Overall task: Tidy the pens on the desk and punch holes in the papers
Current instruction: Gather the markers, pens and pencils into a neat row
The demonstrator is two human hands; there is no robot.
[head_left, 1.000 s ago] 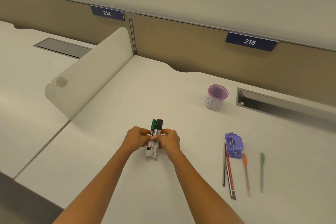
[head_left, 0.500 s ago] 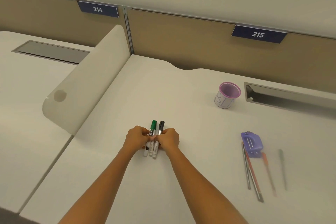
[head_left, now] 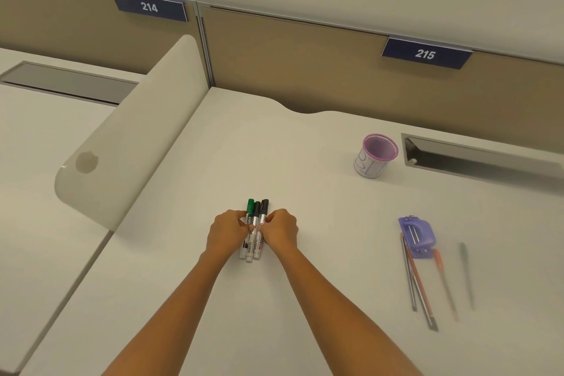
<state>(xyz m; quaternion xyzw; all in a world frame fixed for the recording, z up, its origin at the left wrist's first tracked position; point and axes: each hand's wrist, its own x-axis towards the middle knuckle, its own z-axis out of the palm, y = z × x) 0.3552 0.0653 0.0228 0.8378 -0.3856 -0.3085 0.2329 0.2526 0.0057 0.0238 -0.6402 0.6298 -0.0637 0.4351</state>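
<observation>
Three markers, one with a green cap and two with black caps, lie side by side on the white desk, caps pointing away from me. My left hand pinches them from the left and my right hand from the right, pressing them into a bundle. A purple mesh pen cup stands empty at the back right. A purple hole punch lies at the right, with several thin pens and pencils beside and below it. No papers are in view.
A rounded white divider panel runs along the desk's left edge. An open cable tray slot is set into the desk at the far right. A tan partition with labels 214 and 215 closes off the back.
The markers, held slightly raised a second ago, now rest flat on the desk between both hands. My view has shifted, so the cup and punch appear further right.
</observation>
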